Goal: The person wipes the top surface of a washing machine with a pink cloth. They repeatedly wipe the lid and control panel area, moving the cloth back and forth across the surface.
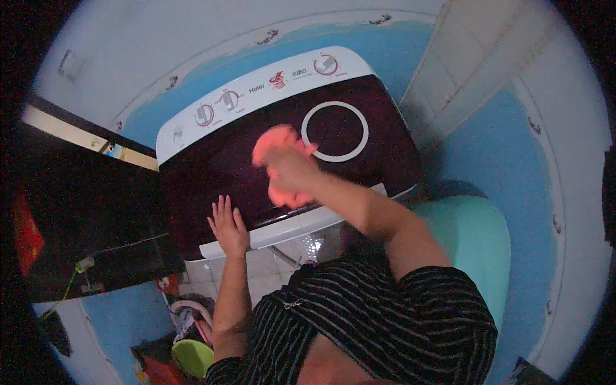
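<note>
A Haier twin-tub washing machine (216, 159) stands before me, with a dark maroon top and a white control panel (260, 89) along its back. My right hand (291, 168), slightly blurred, is closed on a bright pink cloth (279, 137) that lies against the top. Cloth shows on both sides of the hand, just left of the white ring (363, 137) on the right-hand lid. Palm down, my left hand (228, 226) rests on the front left edge with its fingers spread. Nothing is held in it.
A dark cabinet (96, 202) adjoins the machine's left side. To the right stands a turquoise plastic object (476, 231), partly behind my arm. Below left are a green basin (192, 357) and a pink-rimmed container (192, 308). A grey hose (284, 256) shows over the tiled floor.
</note>
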The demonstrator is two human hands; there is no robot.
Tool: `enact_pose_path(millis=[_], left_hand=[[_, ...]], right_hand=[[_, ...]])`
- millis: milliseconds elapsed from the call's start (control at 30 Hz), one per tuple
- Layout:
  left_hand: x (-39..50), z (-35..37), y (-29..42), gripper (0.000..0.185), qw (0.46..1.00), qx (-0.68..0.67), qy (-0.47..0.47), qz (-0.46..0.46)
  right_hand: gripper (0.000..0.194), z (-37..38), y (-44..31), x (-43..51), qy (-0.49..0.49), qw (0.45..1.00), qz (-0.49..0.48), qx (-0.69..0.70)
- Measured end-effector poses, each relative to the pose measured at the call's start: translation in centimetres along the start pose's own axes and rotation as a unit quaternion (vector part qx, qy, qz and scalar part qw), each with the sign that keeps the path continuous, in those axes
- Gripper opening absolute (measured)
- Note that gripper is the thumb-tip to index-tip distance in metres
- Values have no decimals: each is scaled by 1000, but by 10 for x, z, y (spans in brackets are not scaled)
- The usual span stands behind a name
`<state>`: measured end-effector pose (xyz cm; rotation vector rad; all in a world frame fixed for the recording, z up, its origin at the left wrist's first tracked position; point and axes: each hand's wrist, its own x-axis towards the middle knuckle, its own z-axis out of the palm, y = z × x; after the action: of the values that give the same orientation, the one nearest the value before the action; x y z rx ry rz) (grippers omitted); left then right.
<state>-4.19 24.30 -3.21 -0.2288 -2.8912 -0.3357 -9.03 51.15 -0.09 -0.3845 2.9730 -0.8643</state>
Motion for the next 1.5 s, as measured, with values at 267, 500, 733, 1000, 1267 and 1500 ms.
enact_pose_path(millis=[267, 500, 733, 1000, 1267, 1500], left_hand=[[-2, 4, -6, 45, 999, -1, 24, 27], [-1, 5, -5, 46, 1000, -7, 16, 13], [-2, 8, -6, 44, 999, -9, 39, 24], [1, 10, -17, 44, 998, -46, 38, 25], [-1, 11, -15, 44, 998, -29, 43, 35], [0, 7, -9, 44, 999, -22, 32, 17]], right_hand=[[33, -22, 71, -21, -4, 841, 247, 481], [43, -97, 174, -129, 338, 831, 283, 339], [37, 1, 58, -135, 349, 935, 23, 52], [48, 89, -114, -79, 151, 976, -155, 9], [39, 1, 10, -135, 60, 994, -88, 32], [38, -42, 64, -179, 197, 956, 133, -171]])
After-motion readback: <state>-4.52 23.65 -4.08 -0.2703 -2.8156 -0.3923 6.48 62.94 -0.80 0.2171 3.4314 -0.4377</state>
